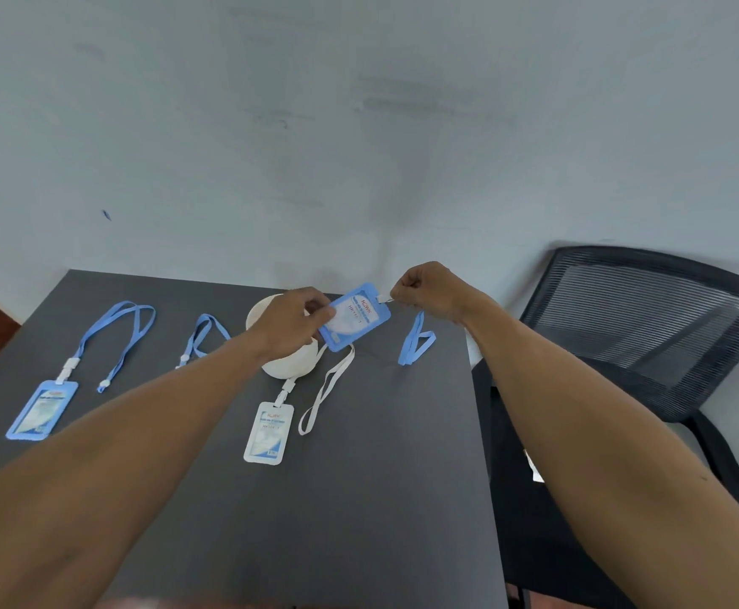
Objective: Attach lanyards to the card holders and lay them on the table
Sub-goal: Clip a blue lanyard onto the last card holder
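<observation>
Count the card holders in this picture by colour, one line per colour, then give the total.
Blue card holders: 2, one flat on the table, one held up in the hands
White card holders: 1, flat on the table
Total: 3

We read red "HCWH" on the held blue card holder [353,315]; the other holders' print is too blurred.
</observation>
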A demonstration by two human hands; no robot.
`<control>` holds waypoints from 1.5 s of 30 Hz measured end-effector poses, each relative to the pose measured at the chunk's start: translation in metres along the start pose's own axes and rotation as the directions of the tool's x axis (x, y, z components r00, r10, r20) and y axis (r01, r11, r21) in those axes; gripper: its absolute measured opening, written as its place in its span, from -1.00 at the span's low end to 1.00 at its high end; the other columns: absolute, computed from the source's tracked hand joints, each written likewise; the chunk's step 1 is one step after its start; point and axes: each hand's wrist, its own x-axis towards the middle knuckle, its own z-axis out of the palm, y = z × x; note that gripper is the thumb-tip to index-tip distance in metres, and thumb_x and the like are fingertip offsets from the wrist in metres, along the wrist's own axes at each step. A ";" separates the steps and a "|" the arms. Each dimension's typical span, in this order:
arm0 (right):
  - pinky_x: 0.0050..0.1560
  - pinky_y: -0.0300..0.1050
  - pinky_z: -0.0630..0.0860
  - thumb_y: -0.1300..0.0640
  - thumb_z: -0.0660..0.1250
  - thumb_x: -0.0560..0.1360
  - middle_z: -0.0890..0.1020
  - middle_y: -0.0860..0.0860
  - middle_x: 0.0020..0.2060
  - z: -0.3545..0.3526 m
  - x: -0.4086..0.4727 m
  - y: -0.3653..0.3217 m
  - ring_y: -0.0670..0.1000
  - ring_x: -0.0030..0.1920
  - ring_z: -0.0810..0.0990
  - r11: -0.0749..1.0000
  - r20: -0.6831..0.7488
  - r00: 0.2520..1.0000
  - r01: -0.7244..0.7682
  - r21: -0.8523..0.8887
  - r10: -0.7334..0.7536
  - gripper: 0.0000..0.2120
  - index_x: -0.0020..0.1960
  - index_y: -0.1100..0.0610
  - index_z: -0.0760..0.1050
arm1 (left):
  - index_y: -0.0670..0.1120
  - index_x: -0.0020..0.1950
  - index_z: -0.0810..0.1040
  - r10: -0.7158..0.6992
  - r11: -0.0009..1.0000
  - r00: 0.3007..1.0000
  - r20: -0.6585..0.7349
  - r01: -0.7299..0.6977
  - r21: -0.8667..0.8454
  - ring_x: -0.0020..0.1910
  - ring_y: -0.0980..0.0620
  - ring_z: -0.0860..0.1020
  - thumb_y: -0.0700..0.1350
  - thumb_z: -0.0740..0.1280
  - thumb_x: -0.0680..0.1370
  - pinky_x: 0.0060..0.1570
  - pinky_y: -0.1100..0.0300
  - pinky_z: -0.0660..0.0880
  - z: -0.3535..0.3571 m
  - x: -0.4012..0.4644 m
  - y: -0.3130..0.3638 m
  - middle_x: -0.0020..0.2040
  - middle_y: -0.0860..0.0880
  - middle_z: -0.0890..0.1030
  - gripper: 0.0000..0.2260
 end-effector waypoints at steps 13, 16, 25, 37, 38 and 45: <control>-0.14 -0.21 0.49 0.14 0.46 0.45 0.66 -0.06 -0.37 -0.014 -0.006 0.012 -0.09 -0.29 0.58 0.998 0.067 0.996 -0.066 -0.001 0.066 -0.79 0.08 0.00 0.65 | -0.23 0.15 0.51 -0.298 0.879 0.932 0.208 0.353 -0.321 -0.13 -0.08 0.74 -0.17 0.26 0.67 -0.17 0.07 0.69 0.074 -0.026 -0.039 0.14 -0.15 0.64 -0.86; -0.12 -0.19 0.54 0.21 0.43 0.42 0.66 -0.01 -0.37 -0.016 -0.012 0.014 -0.06 -0.30 0.59 0.996 0.085 0.992 -0.091 0.017 0.089 -0.79 0.04 0.06 0.68 | -0.22 0.13 0.53 -0.343 0.866 0.915 0.211 0.395 -0.306 -0.17 -0.08 0.74 -0.18 0.25 0.68 -0.19 0.05 0.69 0.095 -0.038 -0.053 0.12 -0.17 0.65 -0.87; -0.09 -0.08 0.57 0.28 0.42 0.42 0.70 0.18 -0.13 -0.016 -0.019 0.026 0.05 -0.23 0.61 0.959 0.284 0.935 -0.255 0.124 0.212 -0.74 0.11 0.17 0.64 | -0.12 0.06 0.57 -0.452 0.853 0.856 0.250 0.497 -0.160 -0.16 -0.01 0.73 -0.12 0.31 0.64 -0.31 0.11 0.64 0.145 -0.060 -0.091 0.01 -0.12 0.68 -0.91; 0.08 0.06 0.67 0.32 0.41 0.47 0.66 0.37 0.07 0.037 0.021 0.086 0.25 0.03 0.71 0.842 0.283 0.879 -0.459 0.285 0.383 -0.72 0.16 0.37 0.61 | -0.10 -0.06 0.62 -0.467 0.882 0.850 0.243 0.466 0.068 -0.29 0.01 0.66 -0.11 0.39 0.59 -0.24 0.09 0.65 0.181 -0.064 -0.124 -0.22 -0.10 0.69 -0.91; 0.14 0.10 0.66 0.33 0.39 0.46 0.64 0.34 0.05 0.043 0.027 0.093 0.25 0.03 0.70 0.853 0.225 0.886 -0.456 0.254 0.406 -0.67 0.22 0.34 0.58 | -0.11 -0.05 0.61 -0.469 0.881 0.849 0.243 0.469 0.061 -0.30 0.02 0.66 -0.12 0.38 0.59 -0.28 0.13 0.63 0.183 -0.064 -0.125 -0.22 -0.10 0.69 -0.92; -0.03 -0.12 0.48 0.25 0.27 0.55 0.45 0.09 0.34 0.063 0.048 0.131 0.12 0.19 0.51 0.937 -0.103 0.954 -0.297 -0.182 0.282 -0.54 0.44 0.11 0.35 | -0.14 -0.05 0.61 -0.455 0.889 0.861 0.227 0.452 0.068 -0.29 -0.01 0.69 -0.14 0.36 0.59 -0.24 0.12 0.68 0.185 -0.057 -0.126 -0.25 -0.10 0.70 -0.92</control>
